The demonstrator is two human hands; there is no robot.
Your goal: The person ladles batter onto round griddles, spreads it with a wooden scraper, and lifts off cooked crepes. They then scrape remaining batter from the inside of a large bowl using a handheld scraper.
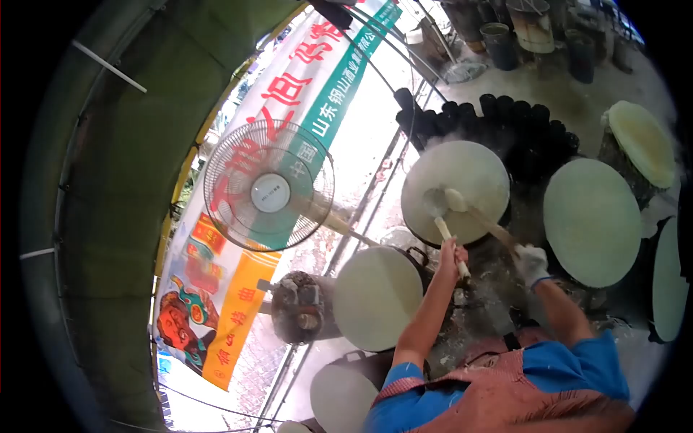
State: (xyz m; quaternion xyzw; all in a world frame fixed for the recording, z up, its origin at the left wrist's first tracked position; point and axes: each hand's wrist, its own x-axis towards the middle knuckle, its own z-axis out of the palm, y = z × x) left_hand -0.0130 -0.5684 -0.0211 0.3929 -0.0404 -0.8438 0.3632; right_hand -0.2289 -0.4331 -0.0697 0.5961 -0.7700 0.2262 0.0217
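Note:
Bare fingers of my left hand (452,257) are wrapped round the pale wooden handle of a ladle (442,228). Its rounded grey head rests over a big round griddle (473,160). To the right, my right hand (532,264), in a whitish glove, is closed on the long handle of a wooden paddle (494,229). The paddle's pale, rounded end lies beside the ladle's head, near the middle of the griddle. The griddle's surface looks pale and faint steam hangs about it. Whether the two tool heads touch, I cannot tell.
Several black cylinders (516,119) stand behind the griddle. Large pale round discs (592,222) lie to the right, and another round griddle (377,298) sits at the left. An electric fan (269,192) stands before a printed banner (317,130). Buckets (530,29) are at the back right.

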